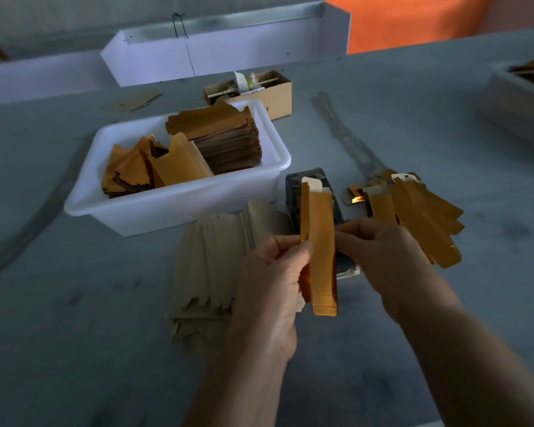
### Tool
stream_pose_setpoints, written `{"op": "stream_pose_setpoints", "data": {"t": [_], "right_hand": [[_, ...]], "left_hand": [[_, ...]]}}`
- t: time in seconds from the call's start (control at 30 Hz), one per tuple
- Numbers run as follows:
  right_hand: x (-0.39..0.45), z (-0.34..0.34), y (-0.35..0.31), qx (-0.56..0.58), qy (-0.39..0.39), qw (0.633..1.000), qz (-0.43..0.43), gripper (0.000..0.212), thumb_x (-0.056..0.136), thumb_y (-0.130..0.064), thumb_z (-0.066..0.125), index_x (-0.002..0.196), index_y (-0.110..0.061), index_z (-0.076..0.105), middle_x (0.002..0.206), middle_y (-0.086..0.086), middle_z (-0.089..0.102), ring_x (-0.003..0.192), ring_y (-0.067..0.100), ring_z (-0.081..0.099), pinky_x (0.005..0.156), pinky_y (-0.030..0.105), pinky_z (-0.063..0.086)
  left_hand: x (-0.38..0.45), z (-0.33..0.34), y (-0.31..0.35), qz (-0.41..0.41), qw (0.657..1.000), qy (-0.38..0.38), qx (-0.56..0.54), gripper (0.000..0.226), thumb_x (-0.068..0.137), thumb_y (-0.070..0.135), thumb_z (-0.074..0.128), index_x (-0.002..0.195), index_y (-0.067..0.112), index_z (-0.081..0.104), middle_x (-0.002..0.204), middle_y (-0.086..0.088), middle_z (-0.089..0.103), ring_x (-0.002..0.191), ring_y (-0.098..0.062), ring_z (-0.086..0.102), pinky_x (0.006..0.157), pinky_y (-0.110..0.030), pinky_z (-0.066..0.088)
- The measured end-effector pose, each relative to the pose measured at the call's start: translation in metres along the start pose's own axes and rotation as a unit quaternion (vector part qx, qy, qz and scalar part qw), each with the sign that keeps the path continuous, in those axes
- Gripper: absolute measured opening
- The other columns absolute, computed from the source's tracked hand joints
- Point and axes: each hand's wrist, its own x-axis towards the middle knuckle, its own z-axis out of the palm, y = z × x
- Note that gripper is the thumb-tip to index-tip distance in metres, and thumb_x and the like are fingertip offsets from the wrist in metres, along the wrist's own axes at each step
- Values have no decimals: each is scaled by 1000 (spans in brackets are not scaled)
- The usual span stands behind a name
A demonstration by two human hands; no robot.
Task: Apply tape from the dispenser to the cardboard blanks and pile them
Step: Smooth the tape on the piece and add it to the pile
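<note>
Over on the left, a white rectangular plastic tub [179, 208] sits on the grey table [74, 303], loaded with gold-faced cardboard blanks [225, 137], some stacked flat at the back, some tumbled at the front. Just before it, a fanned stack of plain beige cardboard blanks [210, 260] lies face down, and the left hand [269, 288] hovers right over its near edge. That left hand is pinching the left edge of a long folded gold cardboard blank [319, 241], thumb on the front, fingers curled behind. The blank stands nearly upright between both hands, its white tab at the top, its stitched-looking lower end hanging below the grip. The right hand [379, 257] closes on the blank's right edge at about the same height, fingertips tucked behind it. Directly behind the held blank sits a dark tape dispenser [309, 186], partly hidden by it. Further right, a loose fan of finished gold cardboard blanks [420, 217] is spread on the table, just beyond the right hand's knuckles. At the back stands a small brown cardboard box [272, 94].
</note>
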Motion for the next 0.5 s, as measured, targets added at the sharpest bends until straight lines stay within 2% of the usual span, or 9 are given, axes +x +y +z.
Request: {"op": "stream_pose_setpoints", "data": {"t": [0.07, 0.17, 0.23, 0.3, 0.4, 0.43, 0.5], "right_hand": [[-2, 2, -2, 10, 3, 1000, -15, 8, 87, -21, 62, 81, -19, 67, 78, -2, 69, 73, 11, 67, 62, 20, 50], [-9, 2, -5, 154, -7, 988, 11, 11, 88, -20, 59, 79, -18, 67, 72, -5, 70, 68, 6, 67, 54, 13, 49], [-12, -1, -3, 194, -1, 981, 20, 11, 87, -20, 60, 80, -15, 67, 80, -6, 70, 77, 6, 65, 62, 14, 48], [-15, -2, 3, 131, 36, 991, -2, 9, 85, -21, 63, 78, -17, 67, 102, -12, 64, 93, 2, 58, 69, 14, 40], [-21, 2, 8, -13, 91, 994, -67, 16, 84, -19, 65, 69, -24, 62, 118, -12, 54, 96, -2, 51, 69, 5, 36], [-23, 4, 9, -48, 101, 990, -86, 20, 84, -19, 65, 67, -27, 59, 121, -10, 53, 100, 1, 51, 74, 7, 38], [-25, 7, 12, -93, 115, 983, -111, 27, 84, -19, 65, 63, -32, 54, 126, -5, 52, 112, 11, 51, 86, 24, 45]], "left_hand": [[0, -1, -2, 3, 1000, -3, -1, 10, 86, 17, 65, 77, 20, 67, 77, 1, 71, 69, -10, 65, 61, -25, 45], [-1, -2, -2, 4, 1000, -11, -3, 13, 86, 16, 64, 75, 20, 67, 71, 4, 70, 64, -7, 64, 57, -23, 46], [-1, -3, -2, 2, 1000, -10, -6, 17, 86, 15, 64, 71, 21, 67, 67, 4, 69, 61, -7, 63, 57, -24, 48], [0, -5, -2, -1, 1000, -9, -5, 22, 86, 15, 65, 66, 22, 69, 68, 3, 69, 63, -10, 63, 62, -28, 51], [1, -7, -2, -2, 1000, -10, -10, 24, 86, 16, 65, 63, 25, 69, 71, 2, 71, 67, -13, 66, 71, -36, 52], [1, -7, -2, -3, 1000, -11, -12, 24, 86, 16, 65, 63, 25, 69, 71, 2, 71, 68, -13, 66, 72, -38, 52], [0, -7, -2, 0, 1000, -9, -12, 24, 85, 16, 65, 64, 26, 69, 74, 1, 72, 71, -15, 67, 74, -40, 52]]}}
